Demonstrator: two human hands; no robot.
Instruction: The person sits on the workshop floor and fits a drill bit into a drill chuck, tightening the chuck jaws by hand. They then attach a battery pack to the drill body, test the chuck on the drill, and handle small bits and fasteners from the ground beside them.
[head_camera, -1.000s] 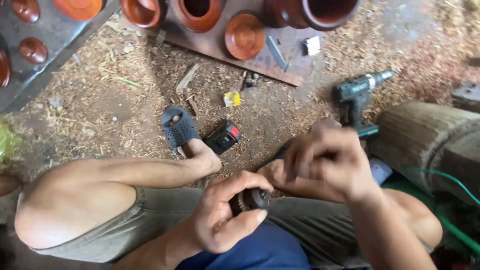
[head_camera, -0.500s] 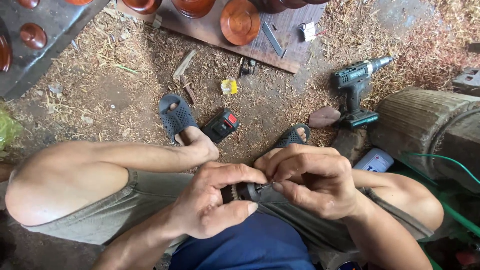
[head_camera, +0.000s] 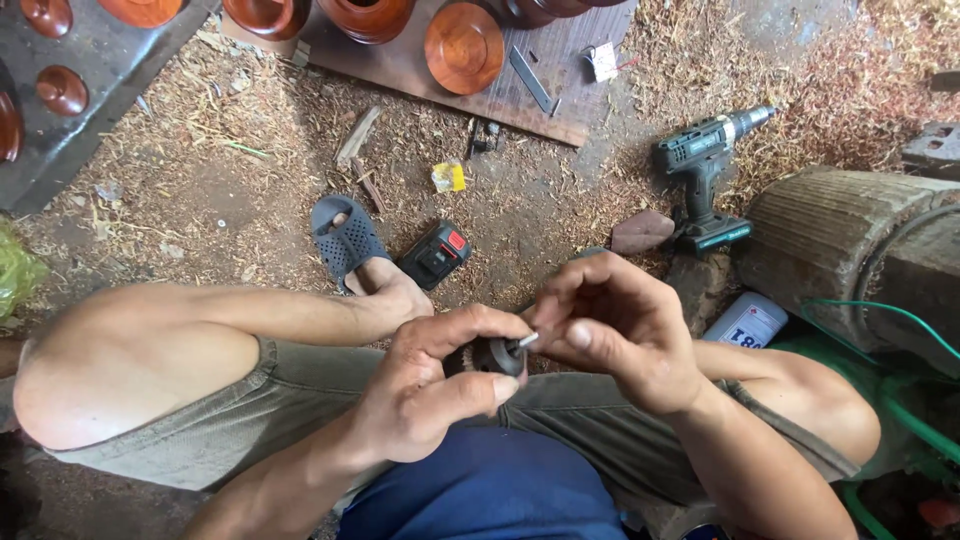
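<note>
Head view: left hand (head_camera: 425, 395) closed around a dark round part (head_camera: 492, 355) above the lap; right hand (head_camera: 620, 325) pinches a small metal pin (head_camera: 527, 341) at it; one white can (head_camera: 748, 322) by the right knee; one yellow packet (head_camera: 449, 177), one black-red battery (head_camera: 437, 253), one green drill (head_camera: 703, 165) on sawdust.

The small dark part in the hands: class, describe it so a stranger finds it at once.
Start at the two bare knees, then look between them. There the left hand pinches a small dark round part, and the right hand touches its short silvery pin, which nothing else nearby has.
</note>
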